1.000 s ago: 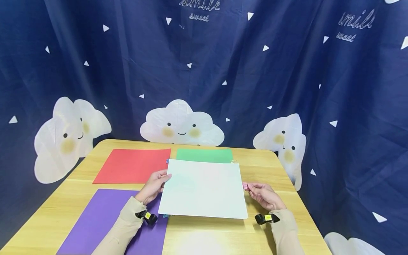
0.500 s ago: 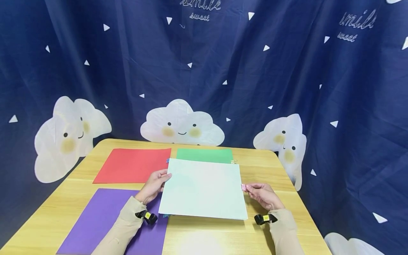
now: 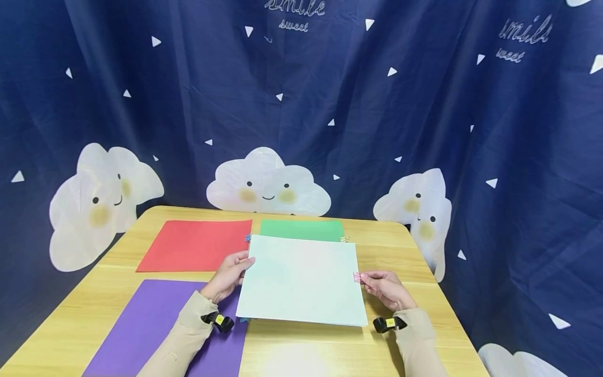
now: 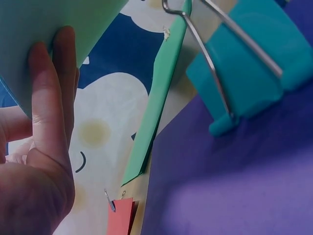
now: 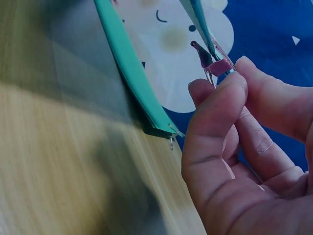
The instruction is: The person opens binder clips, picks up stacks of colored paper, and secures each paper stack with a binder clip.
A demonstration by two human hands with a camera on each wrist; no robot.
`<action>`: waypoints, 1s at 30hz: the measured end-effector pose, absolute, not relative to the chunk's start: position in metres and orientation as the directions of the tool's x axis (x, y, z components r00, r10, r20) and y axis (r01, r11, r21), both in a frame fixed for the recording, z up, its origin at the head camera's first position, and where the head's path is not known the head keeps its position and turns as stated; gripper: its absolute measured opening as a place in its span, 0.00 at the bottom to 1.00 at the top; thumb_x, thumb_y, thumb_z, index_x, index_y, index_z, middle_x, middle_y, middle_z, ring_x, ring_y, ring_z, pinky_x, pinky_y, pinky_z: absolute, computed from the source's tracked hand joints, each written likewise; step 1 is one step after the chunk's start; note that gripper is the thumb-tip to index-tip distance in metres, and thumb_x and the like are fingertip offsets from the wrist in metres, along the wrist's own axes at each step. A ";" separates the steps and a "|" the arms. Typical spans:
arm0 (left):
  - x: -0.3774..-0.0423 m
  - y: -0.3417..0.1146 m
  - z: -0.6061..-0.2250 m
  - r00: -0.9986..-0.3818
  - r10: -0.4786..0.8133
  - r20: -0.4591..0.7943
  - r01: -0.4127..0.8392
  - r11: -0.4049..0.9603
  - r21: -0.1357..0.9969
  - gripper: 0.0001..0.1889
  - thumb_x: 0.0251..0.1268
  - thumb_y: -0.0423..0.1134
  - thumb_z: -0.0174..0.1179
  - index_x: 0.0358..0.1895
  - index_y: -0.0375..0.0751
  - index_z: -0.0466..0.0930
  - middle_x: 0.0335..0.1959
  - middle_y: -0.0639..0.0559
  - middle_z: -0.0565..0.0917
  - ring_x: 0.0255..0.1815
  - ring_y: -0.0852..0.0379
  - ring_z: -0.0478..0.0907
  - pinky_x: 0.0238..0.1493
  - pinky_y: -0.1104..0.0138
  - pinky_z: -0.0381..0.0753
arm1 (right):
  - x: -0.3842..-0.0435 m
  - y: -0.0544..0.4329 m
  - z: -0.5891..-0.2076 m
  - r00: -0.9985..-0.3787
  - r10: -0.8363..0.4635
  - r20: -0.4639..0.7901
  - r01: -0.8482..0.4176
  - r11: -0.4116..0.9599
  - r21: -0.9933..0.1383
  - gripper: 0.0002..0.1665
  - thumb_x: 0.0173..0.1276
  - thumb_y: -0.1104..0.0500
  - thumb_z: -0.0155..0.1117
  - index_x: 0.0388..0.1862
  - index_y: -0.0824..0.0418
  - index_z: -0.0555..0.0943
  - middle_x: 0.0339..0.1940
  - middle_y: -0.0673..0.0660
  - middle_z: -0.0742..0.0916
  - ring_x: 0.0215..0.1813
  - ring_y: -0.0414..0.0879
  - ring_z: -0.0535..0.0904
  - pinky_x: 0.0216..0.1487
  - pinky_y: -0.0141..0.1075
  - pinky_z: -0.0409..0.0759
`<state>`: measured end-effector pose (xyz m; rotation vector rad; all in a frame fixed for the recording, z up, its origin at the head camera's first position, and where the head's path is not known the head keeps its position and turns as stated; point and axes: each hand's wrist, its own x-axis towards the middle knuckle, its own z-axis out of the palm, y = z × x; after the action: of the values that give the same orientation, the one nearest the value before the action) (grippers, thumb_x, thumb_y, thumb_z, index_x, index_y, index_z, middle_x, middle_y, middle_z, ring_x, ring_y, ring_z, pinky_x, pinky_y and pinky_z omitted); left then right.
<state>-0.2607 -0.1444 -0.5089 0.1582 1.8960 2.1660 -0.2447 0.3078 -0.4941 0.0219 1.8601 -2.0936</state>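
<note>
A pale blue, nearly white sheet of paper (image 3: 301, 280), with more than one layer at its edge, is held tilted above the table. My left hand (image 3: 230, 275) grips its left edge, thumb on top and fingers (image 4: 46, 93) underneath. At the right edge, my right hand (image 3: 387, 288) pinches a pink binder clip (image 3: 356, 277) by its wire handles. Its mouth is spread around the paper's edge in the right wrist view. A teal binder clip (image 4: 254, 63) sits at the edge of the purple paper (image 3: 141, 327), close by my left hand.
Red paper (image 3: 198, 246) lies at the back left. Green paper (image 3: 301, 229) lies behind the pale sheet and is partly covered by it; a blue clip (image 3: 247, 238) and a gold-coloured clip (image 3: 345, 239) show nearby. The wooden table (image 3: 419, 251) ends at a dark blue curtain (image 3: 282, 78).
My right hand has moved left, bringing the pink binder clip from beside the paper onto its right edge. My left hand keeps its grip, and the paper has shifted very slightly.
</note>
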 end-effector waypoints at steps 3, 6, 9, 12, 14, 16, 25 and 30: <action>-0.261 -0.144 -0.510 -0.961 0.262 -0.092 -0.124 -0.109 0.986 0.28 0.82 0.37 0.51 0.74 0.21 0.58 0.34 0.59 0.89 0.24 0.67 0.81 0.23 0.75 0.84 | -0.245 0.308 -0.494 -0.944 -0.227 -0.240 0.262 -0.070 -0.963 0.09 0.74 0.68 0.64 0.43 0.60 0.90 0.36 0.50 0.91 0.33 0.35 0.83 0.37 0.22 0.84; -0.261 -0.143 -0.510 -0.960 0.264 -0.094 -0.127 -0.112 0.986 0.27 0.82 0.37 0.51 0.74 0.21 0.60 0.34 0.59 0.89 0.24 0.67 0.82 0.25 0.74 0.85 | -0.246 0.308 -0.495 -0.944 -0.223 -0.243 0.265 -0.070 -0.962 0.09 0.74 0.68 0.64 0.43 0.61 0.90 0.36 0.50 0.91 0.33 0.35 0.83 0.37 0.22 0.84; -0.260 -0.143 -0.509 -0.958 0.272 -0.087 -0.122 -0.113 0.986 0.28 0.82 0.37 0.51 0.73 0.20 0.59 0.35 0.59 0.89 0.26 0.67 0.83 0.28 0.72 0.87 | -0.245 0.309 -0.495 -0.943 -0.223 -0.246 0.268 -0.078 -0.960 0.08 0.74 0.68 0.64 0.44 0.62 0.89 0.37 0.51 0.91 0.34 0.35 0.84 0.37 0.22 0.85; -0.260 -0.144 -0.508 -0.957 0.279 -0.082 -0.118 -0.114 0.987 0.29 0.82 0.38 0.51 0.74 0.19 0.57 0.36 0.59 0.89 0.26 0.67 0.83 0.29 0.72 0.88 | -0.244 0.308 -0.494 -0.941 -0.237 -0.243 0.271 -0.091 -0.958 0.08 0.75 0.68 0.63 0.44 0.62 0.89 0.36 0.51 0.91 0.34 0.35 0.84 0.37 0.22 0.85; -0.260 -0.144 -0.508 -0.957 0.280 -0.083 -0.119 -0.115 0.986 0.29 0.82 0.38 0.51 0.74 0.19 0.57 0.36 0.59 0.89 0.27 0.67 0.83 0.29 0.72 0.88 | -0.244 0.308 -0.494 -0.938 -0.253 -0.237 0.269 -0.100 -0.958 0.08 0.75 0.68 0.62 0.44 0.62 0.88 0.36 0.51 0.91 0.33 0.35 0.84 0.37 0.21 0.85; -0.260 -0.144 -0.508 -0.957 0.277 -0.091 -0.128 -0.117 0.985 0.29 0.82 0.37 0.50 0.75 0.20 0.57 0.36 0.59 0.89 0.26 0.67 0.83 0.29 0.72 0.88 | -0.244 0.308 -0.494 -0.933 -0.275 -0.232 0.269 -0.104 -0.958 0.08 0.76 0.68 0.62 0.45 0.62 0.88 0.37 0.51 0.91 0.33 0.34 0.84 0.37 0.21 0.85; -0.260 -0.144 -0.511 -0.952 0.289 -0.098 -0.137 -0.117 0.984 0.28 0.83 0.36 0.49 0.75 0.22 0.57 0.37 0.59 0.88 0.24 0.68 0.79 0.28 0.74 0.86 | -0.245 0.311 -0.497 -0.902 -0.378 -0.211 0.280 -0.138 -0.950 0.09 0.80 0.63 0.58 0.47 0.60 0.86 0.40 0.49 0.90 0.36 0.34 0.84 0.41 0.22 0.85; -0.261 -0.143 -0.511 -0.951 0.289 -0.107 -0.148 -0.124 0.981 0.28 0.83 0.36 0.49 0.76 0.22 0.56 0.37 0.60 0.86 0.24 0.69 0.77 0.28 0.74 0.86 | -0.248 0.311 -0.495 -0.865 -0.457 -0.207 0.293 -0.125 -0.948 0.12 0.83 0.58 0.53 0.51 0.57 0.84 0.40 0.46 0.89 0.38 0.34 0.85 0.45 0.26 0.86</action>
<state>-0.2611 -0.1430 -0.5113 0.1568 1.8579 2.1532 -0.2483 0.3115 -0.4954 -0.1822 1.6658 -2.0328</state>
